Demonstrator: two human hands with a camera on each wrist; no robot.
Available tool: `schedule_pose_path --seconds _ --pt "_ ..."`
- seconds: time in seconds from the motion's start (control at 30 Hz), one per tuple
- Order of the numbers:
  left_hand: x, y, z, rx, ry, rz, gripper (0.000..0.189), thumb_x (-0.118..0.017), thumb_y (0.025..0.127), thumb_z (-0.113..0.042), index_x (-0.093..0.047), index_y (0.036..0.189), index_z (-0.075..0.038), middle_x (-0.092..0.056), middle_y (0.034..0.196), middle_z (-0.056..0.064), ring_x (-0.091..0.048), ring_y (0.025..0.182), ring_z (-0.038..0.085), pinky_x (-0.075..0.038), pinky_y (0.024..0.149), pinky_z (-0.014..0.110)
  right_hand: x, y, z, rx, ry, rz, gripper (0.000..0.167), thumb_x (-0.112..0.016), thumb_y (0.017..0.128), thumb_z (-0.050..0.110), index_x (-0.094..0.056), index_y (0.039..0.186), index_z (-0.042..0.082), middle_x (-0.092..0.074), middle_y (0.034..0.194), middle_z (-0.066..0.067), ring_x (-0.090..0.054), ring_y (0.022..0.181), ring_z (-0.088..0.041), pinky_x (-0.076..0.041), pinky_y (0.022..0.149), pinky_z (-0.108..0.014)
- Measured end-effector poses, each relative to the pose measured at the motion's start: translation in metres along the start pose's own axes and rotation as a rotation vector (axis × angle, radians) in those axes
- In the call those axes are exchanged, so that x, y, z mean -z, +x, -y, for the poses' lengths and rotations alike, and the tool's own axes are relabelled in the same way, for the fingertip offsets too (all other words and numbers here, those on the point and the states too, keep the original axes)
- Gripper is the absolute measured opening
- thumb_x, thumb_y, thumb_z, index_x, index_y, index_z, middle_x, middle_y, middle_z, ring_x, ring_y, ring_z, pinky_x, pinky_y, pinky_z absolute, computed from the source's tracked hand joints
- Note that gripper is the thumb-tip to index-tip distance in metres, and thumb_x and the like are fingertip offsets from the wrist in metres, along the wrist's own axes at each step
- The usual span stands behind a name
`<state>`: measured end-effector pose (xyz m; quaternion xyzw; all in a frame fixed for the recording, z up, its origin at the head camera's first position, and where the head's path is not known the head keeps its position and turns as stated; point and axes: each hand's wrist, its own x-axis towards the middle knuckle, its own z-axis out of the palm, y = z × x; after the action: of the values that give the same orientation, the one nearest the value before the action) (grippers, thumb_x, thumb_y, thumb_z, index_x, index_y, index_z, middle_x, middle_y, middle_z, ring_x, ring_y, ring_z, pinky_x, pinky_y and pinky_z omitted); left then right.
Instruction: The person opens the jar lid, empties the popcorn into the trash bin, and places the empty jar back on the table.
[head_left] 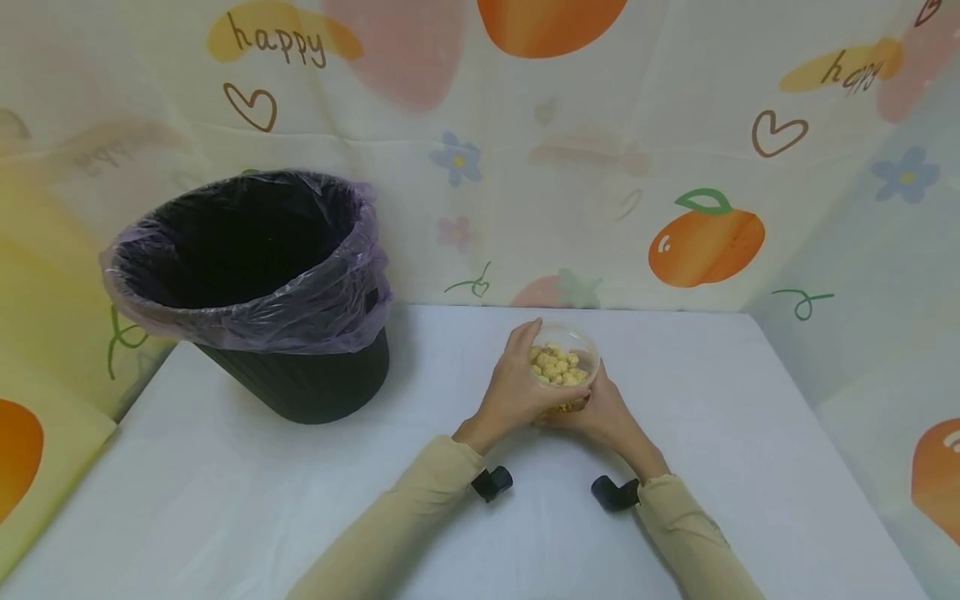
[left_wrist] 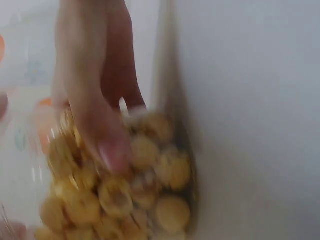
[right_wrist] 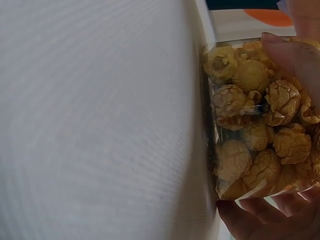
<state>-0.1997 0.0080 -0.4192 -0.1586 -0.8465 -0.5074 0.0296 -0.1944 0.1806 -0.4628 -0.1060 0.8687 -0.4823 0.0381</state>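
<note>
A clear plastic cup of caramel popcorn (head_left: pixel 559 367) is held just above a white surface (head_left: pixel 225 500), a little right of the middle and toward the far edge, close to the patterned backdrop (head_left: pixel 525 167). The cup is gripped from both sides: the left hand (head_left: pixel 512 388) is curled around its left wall, with a thumb or finger up at the rim, and the right hand (head_left: pixel 600 410) is wrapped around its lower right side and base. In the left wrist view, which is blurred, a fingertip (left_wrist: pixel 114 152) is seen pressed against the transparent wall with the golden kernels behind it. In the right wrist view the cup's wall is seen side-on against the surface, with fingers (right_wrist: pixel 265 217) cupped beneath it.

A black waste bin (head_left: pixel 300 383), lined with a pale purple bag (head_left: pixel 330 308), is placed at the far left corner of the surface, well apart from the cup, with its open mouth tilted toward the viewer.

For the step in hand, a steady two-sided grip is judged best: the thin wall should not be squeezed, and the cup should be kept level so that no kernels are spilled over the open rim. Whether the cup touches the surface cannot be told for certain.
</note>
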Motion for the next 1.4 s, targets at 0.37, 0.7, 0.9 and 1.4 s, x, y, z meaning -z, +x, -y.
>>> schedule_pose_path --seconds 0.37,0.7,0.9,1.4 --pt "-0.008 -0.007 -0.011 0.042 0.057 -0.101 0.115 -0.09 0.066 -0.047 -0.028 0.155 -0.008 -0.035 0.156 0.009 -0.047 0.136 0.031 -0.044 0.108 0.05 0.0 0.0 0.001 -0.021 -0.01 0.01 0.123 -0.09 0.07 0.028 -0.007 0.156 0.0 -0.028 0.158 -0.025 -0.033 0.144 -0.041 -0.032 0.114 -0.06" --pt "0.018 0.002 -0.009 0.043 0.1 0.153 0.117 -0.087 0.068 -0.049 -0.02 0.158 -0.015 -0.028 0.161 0.006 -0.038 0.143 0.029 -0.038 0.113 0.052 0.0 0.0 0.001 -0.04 0.029 0.012 0.125 -0.093 0.065 0.034 -0.012 0.155 0.005 -0.034 0.155 -0.019 -0.036 0.142 -0.035 -0.032 0.115 -0.058" --pt "0.031 0.016 -0.005 -0.012 0.13 0.298 0.118 -0.087 0.067 -0.051 -0.021 0.159 -0.019 -0.028 0.161 0.005 -0.037 0.144 0.027 -0.038 0.113 0.051 0.0 0.0 0.0 -0.037 0.074 0.025 0.122 -0.093 0.066 0.029 -0.013 0.155 0.006 -0.034 0.154 -0.016 -0.036 0.142 -0.034 -0.03 0.115 -0.059" --pt "0.011 0.005 -0.009 -0.001 0.164 0.084 0.113 -0.085 0.069 -0.052 -0.027 0.157 -0.01 -0.035 0.154 0.009 -0.049 0.132 0.029 -0.046 0.106 0.047 -0.002 0.0 0.002 -0.041 0.046 0.016 0.125 -0.093 0.066 0.034 -0.01 0.156 0.006 -0.034 0.154 -0.016 -0.037 0.141 -0.033 -0.033 0.114 -0.058"
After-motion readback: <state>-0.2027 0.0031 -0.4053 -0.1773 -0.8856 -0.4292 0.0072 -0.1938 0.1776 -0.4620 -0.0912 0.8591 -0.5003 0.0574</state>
